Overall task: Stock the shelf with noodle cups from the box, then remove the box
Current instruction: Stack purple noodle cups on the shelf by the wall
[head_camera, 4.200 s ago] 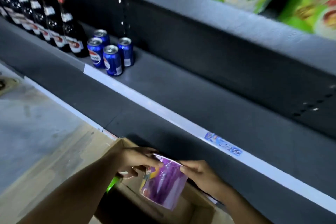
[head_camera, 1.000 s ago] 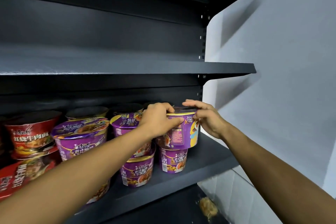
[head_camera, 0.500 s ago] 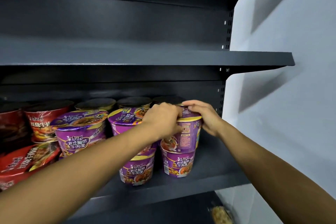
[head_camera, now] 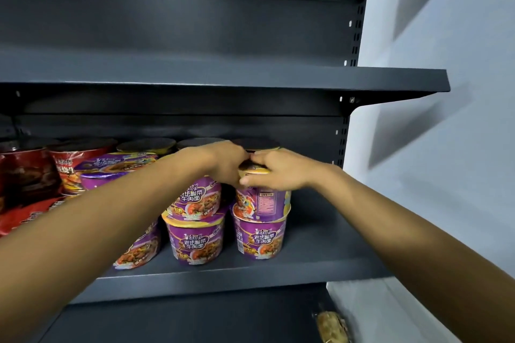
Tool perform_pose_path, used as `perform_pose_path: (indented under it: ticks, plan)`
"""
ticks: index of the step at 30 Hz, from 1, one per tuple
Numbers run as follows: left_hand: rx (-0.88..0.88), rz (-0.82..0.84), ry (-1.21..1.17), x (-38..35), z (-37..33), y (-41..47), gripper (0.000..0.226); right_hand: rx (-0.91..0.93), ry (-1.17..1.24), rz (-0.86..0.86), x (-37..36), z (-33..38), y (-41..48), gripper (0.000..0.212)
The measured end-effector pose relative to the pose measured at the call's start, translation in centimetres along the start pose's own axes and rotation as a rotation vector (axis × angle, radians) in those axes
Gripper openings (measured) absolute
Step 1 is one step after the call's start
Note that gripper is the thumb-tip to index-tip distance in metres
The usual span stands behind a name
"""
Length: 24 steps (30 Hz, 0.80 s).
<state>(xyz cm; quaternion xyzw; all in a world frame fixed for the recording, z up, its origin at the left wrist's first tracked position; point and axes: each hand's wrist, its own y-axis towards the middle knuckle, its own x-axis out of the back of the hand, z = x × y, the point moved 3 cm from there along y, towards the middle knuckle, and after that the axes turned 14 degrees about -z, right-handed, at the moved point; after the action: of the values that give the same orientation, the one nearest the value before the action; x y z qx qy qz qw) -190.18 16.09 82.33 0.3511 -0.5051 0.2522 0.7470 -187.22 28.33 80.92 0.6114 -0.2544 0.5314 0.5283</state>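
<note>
Dark shelf (head_camera: 320, 264) is holding purple cups (head_camera: 195, 239) labelled 老坛酸菜牛肉面; left hand (head_camera: 223, 164) and right hand (head_camera: 278, 171) are gripping the rim of 1 upright cup (head_camera: 262, 199), stacked atop the rightmost cup (head_camera: 260, 238).

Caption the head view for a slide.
Left hand and right hand hold a purple noodle cup atop a lower cup on the dark shelf, beside stacked purple cups.

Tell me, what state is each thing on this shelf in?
Top purple cup: upright, stacked on another cup, held.
Lower purple cup: upright on the shelf, carrying the top one.
Left hand: grips the top cup's rim.
Right hand: grips the same rim.
Neighbouring purple stack: two cups, upright.
Red cups: standing at the left.
</note>
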Motion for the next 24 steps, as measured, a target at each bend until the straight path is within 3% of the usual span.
perform_pose_path:
  ticks: [5, 13, 16, 24]
  plan:
    - [-0.018, 0.001, -0.007, -0.8, 0.3, -0.4, 0.067, 0.067, -0.076, 0.008, -0.7, -0.1, 0.3, 0.039]
    - [-0.061, -0.137, -0.066, -0.8, 1.9, -0.5, 0.067, -0.022, 0.156, 0.078, 0.2, -2.4, 0.9, 0.060]
    - [-0.016, -0.123, -0.092, -1.9, 2.5, -0.4, 0.078, -0.049, 0.257, 0.101, 0.3, -3.4, 1.2, 0.059]
    - [-0.032, -0.167, -0.124, -2.5, 3.1, 0.0, 0.069, -0.107, 0.473, 0.091, 0.5, -3.9, 0.7, 0.052]
